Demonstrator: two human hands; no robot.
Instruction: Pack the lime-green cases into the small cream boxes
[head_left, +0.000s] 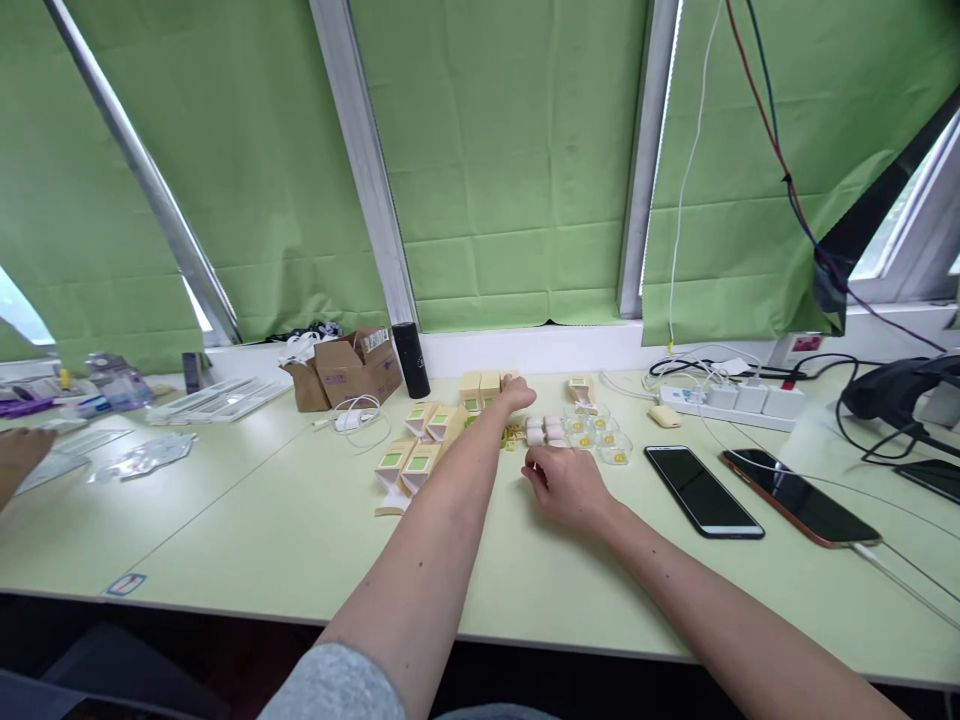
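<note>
My left hand (516, 393) reaches far across the pale green table (300, 520) and rests on the row of small beige cartons (480, 387) near the window sill; its fingers curl over one of them. My right hand (566, 483) lies closer to me on the table, fingers bent, just below a row of small white pieces (545, 431). To their right sit several clear round cases with yellow contents (600, 432). More beige cartons with green labels (420, 440) lie to the left of my left forearm.
Two phones (703, 490) (799, 497) lie at the right, with a white power strip (739, 402) and cables behind them. A black cylinder (412, 360) and a brown cardboard box (352, 370) stand at the back. Another person's hand (19, 450) shows at the far left.
</note>
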